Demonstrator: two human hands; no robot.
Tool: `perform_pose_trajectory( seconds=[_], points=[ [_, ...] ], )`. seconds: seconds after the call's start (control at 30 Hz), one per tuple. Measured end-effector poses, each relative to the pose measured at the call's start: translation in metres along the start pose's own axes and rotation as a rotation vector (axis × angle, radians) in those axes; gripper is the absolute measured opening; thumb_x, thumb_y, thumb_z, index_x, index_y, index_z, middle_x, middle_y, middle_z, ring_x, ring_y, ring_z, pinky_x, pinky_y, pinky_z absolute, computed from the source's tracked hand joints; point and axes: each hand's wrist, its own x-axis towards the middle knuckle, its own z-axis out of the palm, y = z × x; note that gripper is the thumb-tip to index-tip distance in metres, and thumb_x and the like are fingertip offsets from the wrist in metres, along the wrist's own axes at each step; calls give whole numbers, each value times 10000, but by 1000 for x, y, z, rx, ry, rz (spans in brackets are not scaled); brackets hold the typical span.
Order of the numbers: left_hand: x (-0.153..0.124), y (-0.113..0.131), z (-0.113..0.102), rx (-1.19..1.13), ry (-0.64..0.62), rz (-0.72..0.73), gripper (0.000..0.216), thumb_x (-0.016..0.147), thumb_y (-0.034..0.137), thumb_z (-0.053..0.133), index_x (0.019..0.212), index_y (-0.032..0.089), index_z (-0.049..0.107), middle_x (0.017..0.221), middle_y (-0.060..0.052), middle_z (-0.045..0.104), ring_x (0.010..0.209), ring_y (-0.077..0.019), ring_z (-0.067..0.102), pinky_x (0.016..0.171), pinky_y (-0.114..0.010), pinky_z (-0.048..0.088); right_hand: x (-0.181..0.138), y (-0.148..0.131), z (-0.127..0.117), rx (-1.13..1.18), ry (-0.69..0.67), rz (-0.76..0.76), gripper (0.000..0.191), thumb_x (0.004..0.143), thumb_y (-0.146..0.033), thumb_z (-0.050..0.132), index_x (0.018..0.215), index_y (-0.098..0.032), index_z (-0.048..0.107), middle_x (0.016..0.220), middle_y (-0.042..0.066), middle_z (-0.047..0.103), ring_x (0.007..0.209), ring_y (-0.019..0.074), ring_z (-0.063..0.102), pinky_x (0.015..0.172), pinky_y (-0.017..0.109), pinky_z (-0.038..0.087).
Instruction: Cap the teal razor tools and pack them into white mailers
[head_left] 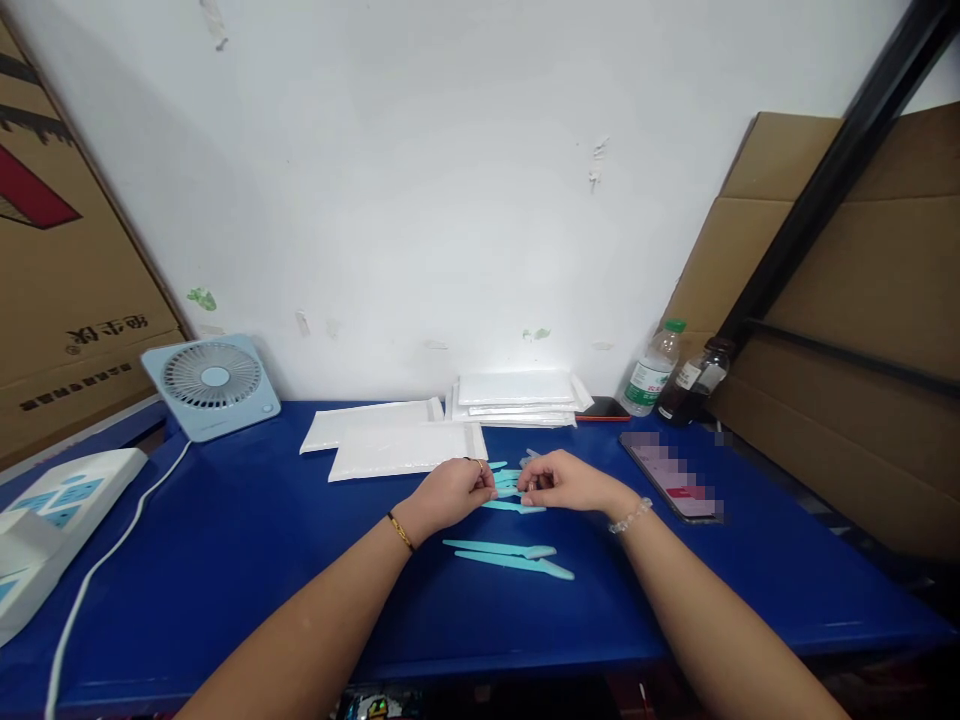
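Note:
Several turquoise eyebrow razors lie at the middle of the blue table, some partly covered by my fingers. My left hand (pixel 459 490) is closed in a pinch at the handle end of an eyebrow razor (pixel 507 488). Facing it, my right hand (pixel 561 480) has its fingers curled closed around the other end of that razor. Just below the hands, one more razor (pixel 510 507) rests on the table. Nearer to me, two razors lie side by side, an upper razor (pixel 495 548) and a lower razor (pixel 510 563), with their heads to the right.
White padded mailers (pixel 409 450) lie behind my left hand, and a stack of mailers (pixel 517 390) is against the wall. A fan (pixel 214 385) and a power strip (pixel 75 500) are left. A phone (pixel 667 475), water bottle (pixel 651 375) and dark bottle (pixel 694 385) are right.

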Motion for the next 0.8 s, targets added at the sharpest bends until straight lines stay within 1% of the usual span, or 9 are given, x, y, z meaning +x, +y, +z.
perform_pose_trajectory(
  seconds=[0.07,0.17,0.27,0.33,0.43,0.5,0.63,0.7,0.8],
  points=[
    [0,1,1,-35,26,8,195,837,359,518,840,188,611,713,-6,625,646,-141,549,575,-233,362,2,-3,5,11,20,-15,324,744,-452,669,876,-157,685,664,-5,566,584,109,458,530,218,361],
    [1,2,2,-99,56,25,187,836,359,519,870,192,594,708,4,616,643,-136,545,588,-233,373,6,-6,9,3,62,-81,312,804,-460,602,783,-154,663,642,-9,537,582,106,435,543,225,349],
    [2,0,2,-208,75,17,185,806,323,559,945,202,568,744,15,620,662,-129,561,596,-222,393,7,-2,5,-11,82,-113,344,833,-464,559,709,-152,636,645,-3,535,592,110,441,560,233,353],
    [3,-4,-1,-235,103,1,214,801,301,563,992,206,551,743,20,618,669,-127,571,598,-216,401,6,6,-2,-8,110,-92,356,827,-477,562,707,-148,631,660,6,548,605,117,462,570,237,365],
    [7,-9,-3,-129,166,-1,215,830,289,528,1028,209,556,743,13,626,680,-137,578,603,-224,398,3,21,-14,-33,207,-14,383,822,-494,552,675,-144,607,622,1,531,578,113,460,558,237,360],
    [10,-10,-3,-24,177,24,196,838,279,525,1012,211,586,772,1,644,714,-148,587,624,-233,399,1,29,-20,-98,255,43,364,814,-483,561,682,-148,608,611,-5,533,565,111,461,548,234,353],
    [14,-9,2,86,160,82,213,812,305,590,1001,217,632,898,-20,667,825,-172,596,695,-248,417,-3,26,-21,-204,324,63,279,746,-433,650,804,-161,633,714,4,583,624,120,494,576,235,373],
    [13,-8,3,90,178,97,253,788,345,630,1002,212,636,958,-30,657,861,-177,591,718,-252,425,-5,17,-17,-180,260,32,294,710,-432,691,811,-162,630,739,3,578,636,116,487,573,229,379],
    [10,-7,2,96,154,124,267,753,404,672,925,201,652,934,-26,653,839,-170,594,721,-252,424,-5,5,-8,-164,38,-12,303,649,-411,754,774,-165,631,723,-10,568,622,107,475,552,219,373]
  ],
)
